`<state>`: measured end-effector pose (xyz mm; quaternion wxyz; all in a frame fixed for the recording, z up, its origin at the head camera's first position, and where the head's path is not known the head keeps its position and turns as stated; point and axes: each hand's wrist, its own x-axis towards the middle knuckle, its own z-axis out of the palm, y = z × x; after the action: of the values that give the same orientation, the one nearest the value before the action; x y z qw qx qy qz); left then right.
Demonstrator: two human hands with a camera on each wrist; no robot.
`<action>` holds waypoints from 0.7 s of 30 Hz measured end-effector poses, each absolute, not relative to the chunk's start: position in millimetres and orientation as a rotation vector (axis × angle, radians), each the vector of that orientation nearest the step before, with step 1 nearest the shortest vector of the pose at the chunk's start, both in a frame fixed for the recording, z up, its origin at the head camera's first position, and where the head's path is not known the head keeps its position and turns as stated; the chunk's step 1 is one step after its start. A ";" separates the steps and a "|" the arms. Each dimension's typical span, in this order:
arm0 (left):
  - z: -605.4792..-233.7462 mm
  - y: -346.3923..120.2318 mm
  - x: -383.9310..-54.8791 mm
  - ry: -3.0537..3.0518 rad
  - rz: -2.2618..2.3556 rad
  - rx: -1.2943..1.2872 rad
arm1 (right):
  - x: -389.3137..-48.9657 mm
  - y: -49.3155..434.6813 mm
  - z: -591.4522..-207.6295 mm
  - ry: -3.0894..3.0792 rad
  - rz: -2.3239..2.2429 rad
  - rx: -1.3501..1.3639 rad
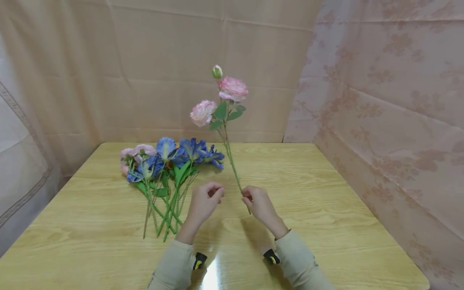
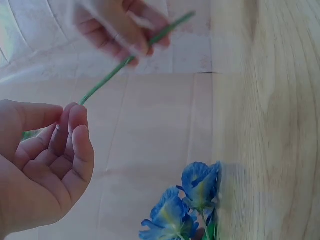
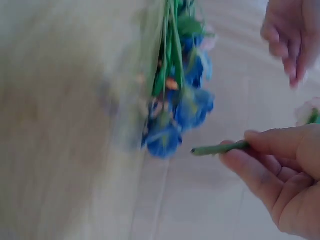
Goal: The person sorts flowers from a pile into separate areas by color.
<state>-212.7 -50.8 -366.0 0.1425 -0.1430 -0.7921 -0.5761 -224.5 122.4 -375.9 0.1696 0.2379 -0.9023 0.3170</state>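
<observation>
My right hand (image 1: 262,205) pinches the lower green stem of a pink flower (image 1: 232,161) between thumb and fingers. The flower stands tilted up to the left, with two ruffled pink blooms (image 1: 233,89), a small bud (image 1: 216,71) and green leaves. In the right wrist view, the stem's cut end (image 3: 210,149) sticks out past the fingertips. My left hand (image 1: 206,201), with loosely bent fingers, hovers just left of the stem, apart from it in the head view. In the left wrist view, the stem appears close behind the left fingertips (image 2: 77,112).
A pile of blue flowers (image 1: 192,151) and pale pink flowers (image 1: 139,151) lies on the left of the wooden table (image 1: 308,241), green stems toward me. Beige curtains (image 1: 156,60) hang behind, and a patterned cloth (image 1: 395,100) hangs at the right.
</observation>
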 end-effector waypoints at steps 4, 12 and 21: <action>-365.5 -55.1 -212.3 -2.284 -1.655 -0.400 | -233.8 142.8 -375.5 -2.646 0.800 0.536; -364.0 -59.8 -211.4 -2.295 -1.623 -0.399 | -248.7 195.6 -371.6 -2.851 0.738 0.232; -369.2 -61.0 -211.9 -2.302 -1.591 -0.418 | -258.7 247.7 -382.3 -2.986 0.673 0.078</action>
<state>-211.9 -61.0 -369.2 0.1554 -0.1458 -0.8036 -0.5556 -258.7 247.7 -382.3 0.0399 0.0256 -0.9744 0.2198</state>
